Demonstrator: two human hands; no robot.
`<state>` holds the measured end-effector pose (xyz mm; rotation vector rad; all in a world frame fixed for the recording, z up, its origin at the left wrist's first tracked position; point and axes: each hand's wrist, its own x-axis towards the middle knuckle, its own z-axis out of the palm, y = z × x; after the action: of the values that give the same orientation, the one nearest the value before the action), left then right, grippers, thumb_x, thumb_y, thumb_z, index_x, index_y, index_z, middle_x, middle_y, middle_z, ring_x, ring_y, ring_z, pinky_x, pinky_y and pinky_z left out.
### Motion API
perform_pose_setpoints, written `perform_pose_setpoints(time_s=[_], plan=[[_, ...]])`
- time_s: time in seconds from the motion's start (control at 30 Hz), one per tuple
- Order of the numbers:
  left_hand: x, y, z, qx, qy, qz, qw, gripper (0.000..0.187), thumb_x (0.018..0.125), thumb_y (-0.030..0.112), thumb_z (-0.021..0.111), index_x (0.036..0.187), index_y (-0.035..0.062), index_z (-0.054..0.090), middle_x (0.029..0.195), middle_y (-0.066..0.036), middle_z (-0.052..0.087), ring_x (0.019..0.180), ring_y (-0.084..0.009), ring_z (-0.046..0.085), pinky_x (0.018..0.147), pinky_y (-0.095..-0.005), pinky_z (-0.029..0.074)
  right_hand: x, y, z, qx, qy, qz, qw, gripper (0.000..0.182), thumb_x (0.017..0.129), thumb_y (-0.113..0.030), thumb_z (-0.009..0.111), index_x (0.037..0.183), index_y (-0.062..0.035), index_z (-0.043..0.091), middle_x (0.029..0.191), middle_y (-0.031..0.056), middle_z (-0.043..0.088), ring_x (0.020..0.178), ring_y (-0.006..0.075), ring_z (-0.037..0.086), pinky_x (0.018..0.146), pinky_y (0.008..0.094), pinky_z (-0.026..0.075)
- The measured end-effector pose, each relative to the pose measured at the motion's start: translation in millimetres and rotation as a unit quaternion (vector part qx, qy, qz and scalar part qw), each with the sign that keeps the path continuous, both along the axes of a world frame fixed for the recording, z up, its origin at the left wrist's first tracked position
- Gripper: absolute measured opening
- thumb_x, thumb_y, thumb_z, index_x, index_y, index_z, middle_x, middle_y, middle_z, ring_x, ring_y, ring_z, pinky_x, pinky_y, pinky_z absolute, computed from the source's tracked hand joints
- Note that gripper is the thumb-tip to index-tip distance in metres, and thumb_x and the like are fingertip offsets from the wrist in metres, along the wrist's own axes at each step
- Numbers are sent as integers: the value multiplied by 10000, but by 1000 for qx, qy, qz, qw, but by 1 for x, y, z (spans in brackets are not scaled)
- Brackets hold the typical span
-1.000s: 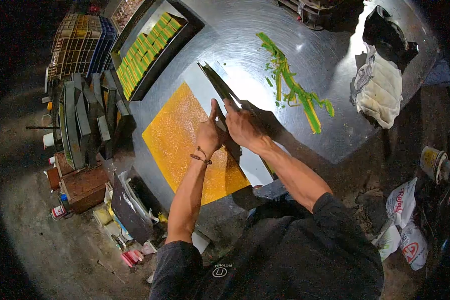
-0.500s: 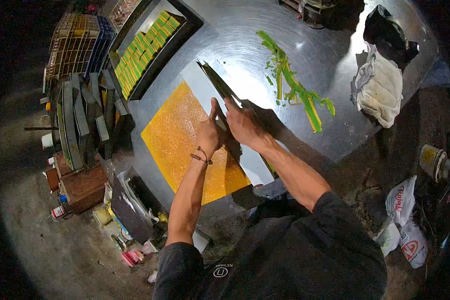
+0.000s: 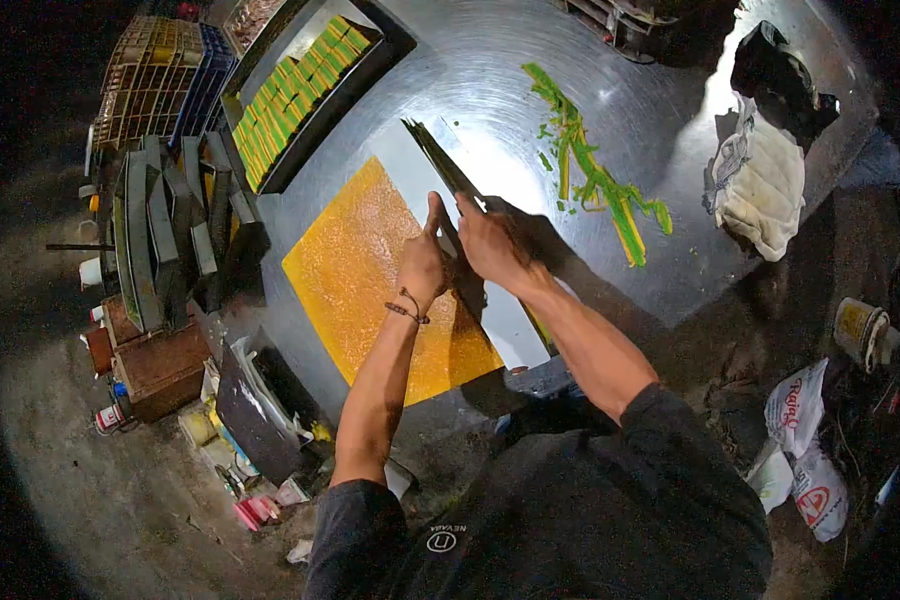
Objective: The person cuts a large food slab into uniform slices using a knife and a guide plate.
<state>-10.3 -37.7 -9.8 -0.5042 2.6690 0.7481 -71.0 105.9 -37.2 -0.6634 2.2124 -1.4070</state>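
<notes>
A large yellow-orange slab with a glossy top (image 3: 345, 275) lies on the metal table. Along its right side runs a pale grey flat piece (image 3: 515, 335), with a long thin dark-edged strip (image 3: 432, 152) standing beside it at a slant. My left hand (image 3: 422, 268) is closed at the strip's left side, thumb pointing up along it. Against the strip's right side, my right hand (image 3: 495, 248) has its fingers wrapped over the upper edge. Both hands hide the strip's middle. Green and yellow trimmings (image 3: 595, 170) lie to the right.
At the upper left, a dark tray (image 3: 315, 122) holds rows of cut green-and-yellow pieces. Metal frames (image 3: 155, 235) and crates (image 3: 150, 85) stand left of the table (image 3: 660, 110). A white cloth (image 3: 760, 190) lies near the right edge. Plastic bags (image 3: 820, 490) hang or lie lower right.
Hands and strip stay almost in place; the right hand sits very slightly further right. The whole view has shifted a little.
</notes>
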Motion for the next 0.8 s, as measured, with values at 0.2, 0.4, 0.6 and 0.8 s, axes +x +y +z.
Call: perform_pose_setpoints(time_s=[0.2,0.4,0.6,0.8], plan=[[1,0,-2,-33,12,-21,999,977,792,81,657,1585,229,104,715,-293,637,662,-423,663,604,-468,527,21,7,-21,-44,31,-66,996,431,966,-113,500,1355,68,454,1013,333,638,907,450,655,750,505,525],[1,-3,-8,-26,7,-13,1000,996,779,90,678,1584,220,107,706,-282,638,661,-419,667,605,-467,528,22,9,-18,-13,-46,-35,998,418,964,-94,491,1343,82,472,1068,308,648,968,461,643,797,481,526],[4,-9,-16,-9,34,-20,999,1010,762,134,708,1582,217,125,728,-295,644,679,-438,668,601,-468,524,29,19,-18,-59,-2,-59,997,419,966,-129,502,1331,75,489,972,324,650,912,461,641,759,516,513],[0,-4,-10,-53,-2,-19,998,1025,744,112,713,1581,218,130,736,-301,645,678,-441,666,605,-478,519,50,56,7,-7,6,-22,1000,415,976,-151,480,1332,62,495,959,340,633,877,482,626,745,530,500]])
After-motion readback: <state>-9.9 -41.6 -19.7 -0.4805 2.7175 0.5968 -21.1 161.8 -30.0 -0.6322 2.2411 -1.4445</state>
